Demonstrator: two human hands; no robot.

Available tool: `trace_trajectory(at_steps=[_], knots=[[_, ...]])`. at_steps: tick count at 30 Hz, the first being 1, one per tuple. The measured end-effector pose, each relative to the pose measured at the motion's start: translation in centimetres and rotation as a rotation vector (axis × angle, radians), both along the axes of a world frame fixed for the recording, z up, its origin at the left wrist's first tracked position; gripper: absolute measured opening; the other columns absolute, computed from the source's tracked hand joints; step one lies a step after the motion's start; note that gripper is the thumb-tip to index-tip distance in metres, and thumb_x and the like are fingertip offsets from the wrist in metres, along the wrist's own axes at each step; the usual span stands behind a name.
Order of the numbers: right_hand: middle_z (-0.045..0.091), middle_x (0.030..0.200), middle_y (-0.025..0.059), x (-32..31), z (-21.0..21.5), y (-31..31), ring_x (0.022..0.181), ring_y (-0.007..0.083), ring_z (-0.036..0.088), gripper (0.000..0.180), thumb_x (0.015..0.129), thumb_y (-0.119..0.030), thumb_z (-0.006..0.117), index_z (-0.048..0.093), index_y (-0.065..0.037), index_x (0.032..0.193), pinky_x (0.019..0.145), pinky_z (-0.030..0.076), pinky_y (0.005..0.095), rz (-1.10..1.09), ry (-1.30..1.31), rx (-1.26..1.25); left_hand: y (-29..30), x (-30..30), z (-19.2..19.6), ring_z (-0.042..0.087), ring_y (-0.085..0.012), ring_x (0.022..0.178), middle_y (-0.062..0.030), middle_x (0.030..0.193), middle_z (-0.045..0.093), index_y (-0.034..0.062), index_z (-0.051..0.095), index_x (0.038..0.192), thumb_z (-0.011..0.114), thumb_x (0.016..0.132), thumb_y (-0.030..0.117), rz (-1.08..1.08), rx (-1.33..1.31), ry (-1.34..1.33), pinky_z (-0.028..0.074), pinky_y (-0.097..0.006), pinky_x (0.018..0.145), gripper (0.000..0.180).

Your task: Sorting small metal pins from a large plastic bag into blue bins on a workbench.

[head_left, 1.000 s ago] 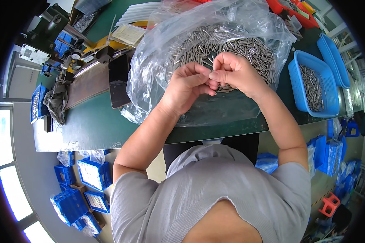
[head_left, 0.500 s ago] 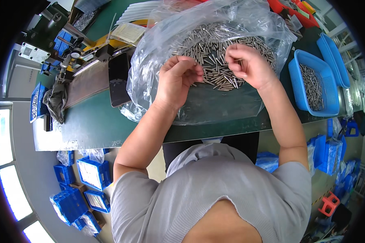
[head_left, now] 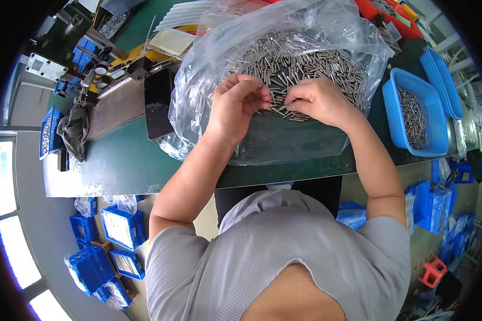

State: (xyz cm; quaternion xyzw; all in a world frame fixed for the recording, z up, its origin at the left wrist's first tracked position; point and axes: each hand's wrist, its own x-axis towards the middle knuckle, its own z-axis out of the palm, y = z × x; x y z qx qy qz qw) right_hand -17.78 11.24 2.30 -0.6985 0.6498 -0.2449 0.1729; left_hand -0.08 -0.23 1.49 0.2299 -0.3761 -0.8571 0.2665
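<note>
A heap of small grey metal pins (head_left: 326, 67) is spread on a clear plastic bag (head_left: 284, 142) on the green table. At the heap's left near edge, my left hand (head_left: 236, 104) is closed, thumb and fingers curled together; whatever is in it is too small to make out. My right hand (head_left: 321, 101) is above the heap's near part, palm down. Its thumb and forefinger come together over the pins, and their tips hide anything between them. A short gap separates the two hands.
A blue basket (head_left: 436, 125) holding more pins stands at the right, beside another blue basket (head_left: 439, 75). A dark tablet-like slab (head_left: 158, 104) and a measuring stand with a dial (head_left: 100, 69) are at the left. A red tray (head_left: 380, 13) is at the back right.
My right hand has come down and leftward to the pins, closer to my left hand, turning its palm down. My left hand has hardly moved.
</note>
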Motion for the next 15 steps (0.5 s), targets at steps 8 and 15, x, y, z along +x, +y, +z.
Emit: trace_trajectory(at_steps=[8, 15], knots=[[0.061, 0.073, 0.0005, -0.1, 0.8, 0.2, 0.068, 0.0056, 0.054, 0.013, 0.083, -0.013, 0.064, 0.064, -0.001, 0.085, 0.060, 0.043, 0.0213, -0.152, -0.379, 0.170, 0.4, 0.2, 0.0, 0.060, -0.0200, 0.067, -0.0133, 0.076, 0.061, 0.0001, 0.055, 0.086, 0.049, 0.087, 0.006, -0.067, -0.018, -0.026, 0.051, -0.030, 0.062, 0.008], [0.058, 0.074, -0.0024, -0.1, 0.3, 0.0, 0.067, 0.0027, 0.048, 0.012, 0.084, -0.011, 0.062, 0.062, -0.001, 0.089, 0.058, 0.040, 0.0196, -0.121, -0.615, 0.136, 0.6, 0.1, -0.2, 0.061, -0.0206, 0.072, -0.0130, 0.080, 0.061, 0.0003, 0.054, 0.090, 0.048, 0.088, 0.006, -0.153, 0.008, -0.032, 0.052, -0.031, 0.065, 0.009]])
